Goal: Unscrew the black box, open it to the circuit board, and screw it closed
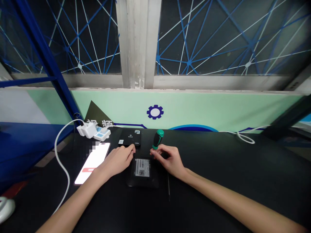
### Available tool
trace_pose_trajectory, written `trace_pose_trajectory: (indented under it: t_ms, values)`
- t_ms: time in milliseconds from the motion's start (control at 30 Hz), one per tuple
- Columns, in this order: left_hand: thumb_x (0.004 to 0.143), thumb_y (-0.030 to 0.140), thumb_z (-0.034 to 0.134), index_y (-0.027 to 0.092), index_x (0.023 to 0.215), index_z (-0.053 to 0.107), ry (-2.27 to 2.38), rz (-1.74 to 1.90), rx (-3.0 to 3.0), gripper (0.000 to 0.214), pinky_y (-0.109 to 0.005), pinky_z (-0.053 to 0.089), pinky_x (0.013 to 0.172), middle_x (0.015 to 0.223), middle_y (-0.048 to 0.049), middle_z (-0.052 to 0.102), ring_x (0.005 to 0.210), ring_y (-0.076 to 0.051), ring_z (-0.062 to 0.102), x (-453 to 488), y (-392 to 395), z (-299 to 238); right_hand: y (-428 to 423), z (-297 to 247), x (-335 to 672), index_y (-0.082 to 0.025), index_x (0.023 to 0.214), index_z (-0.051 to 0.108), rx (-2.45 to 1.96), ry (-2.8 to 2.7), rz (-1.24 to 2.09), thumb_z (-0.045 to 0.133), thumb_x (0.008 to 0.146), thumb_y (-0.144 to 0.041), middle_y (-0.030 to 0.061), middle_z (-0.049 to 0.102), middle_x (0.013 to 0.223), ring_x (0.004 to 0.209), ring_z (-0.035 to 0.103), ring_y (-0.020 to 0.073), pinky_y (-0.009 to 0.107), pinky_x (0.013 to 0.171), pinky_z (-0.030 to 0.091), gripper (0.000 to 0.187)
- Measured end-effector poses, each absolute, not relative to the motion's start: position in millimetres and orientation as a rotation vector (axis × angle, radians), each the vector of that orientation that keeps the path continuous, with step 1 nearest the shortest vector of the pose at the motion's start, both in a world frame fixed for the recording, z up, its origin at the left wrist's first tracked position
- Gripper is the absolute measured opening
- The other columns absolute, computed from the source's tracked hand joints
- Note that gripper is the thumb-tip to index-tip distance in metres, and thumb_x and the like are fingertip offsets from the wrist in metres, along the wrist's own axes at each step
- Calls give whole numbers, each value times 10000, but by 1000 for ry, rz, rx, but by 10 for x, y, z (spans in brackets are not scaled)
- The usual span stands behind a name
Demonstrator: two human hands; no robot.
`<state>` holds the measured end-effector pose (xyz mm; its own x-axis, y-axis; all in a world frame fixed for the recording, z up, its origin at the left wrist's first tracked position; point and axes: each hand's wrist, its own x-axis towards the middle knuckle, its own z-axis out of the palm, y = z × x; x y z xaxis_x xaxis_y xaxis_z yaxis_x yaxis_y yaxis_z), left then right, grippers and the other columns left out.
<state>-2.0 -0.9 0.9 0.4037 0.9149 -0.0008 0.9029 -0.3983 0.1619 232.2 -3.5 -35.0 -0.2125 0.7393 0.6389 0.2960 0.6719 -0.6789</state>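
Observation:
A flat black device [143, 173] with a white label lies on the black table [218, 181] in front of me. My left hand [119, 160] rests at the device's upper left corner, fingers curled against its edge. My right hand [168, 158] grips a screwdriver with a green and black handle [157, 139], held upright near the device's upper right corner. The screwdriver's tip is hidden by my fingers.
A second black box [131, 137] lies just behind the device. A lit phone [93, 161] lies to the left. A white power strip with a charger [93, 132] and a white cable [60, 161] sit at back left. Another white cable [245, 137] lies at back right.

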Motion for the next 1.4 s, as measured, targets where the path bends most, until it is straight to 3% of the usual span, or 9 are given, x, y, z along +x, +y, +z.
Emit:
trace_pose_trajectory:
  t_ms: [233,1067,1400]
  values:
    - [1018,327,261,261,1115,567,1639,127,2516,328,-341,448,658,820,-60,666,790,-284,678,-21,-10,17,-51,-370,2351,-164,964,756,-768,-1810,550,624,952,-307,67,764,789,594,674,155,261,596,556,195]
    - [1030,344,283,245,1079,573,1613,140,2542,310,-317,432,650,794,-56,665,777,-268,690,-1,-9,18,-29,-366,2321,-178,776,701,-826,-1788,485,674,920,-391,21,699,628,530,631,142,245,535,513,258]
    - [1029,345,288,243,1069,571,1613,154,2539,304,-314,430,642,791,-54,661,780,-267,692,-3,-5,12,-59,-328,2337,-190,795,708,-773,-1818,536,619,950,-344,57,732,708,632,698,185,277,592,555,237]
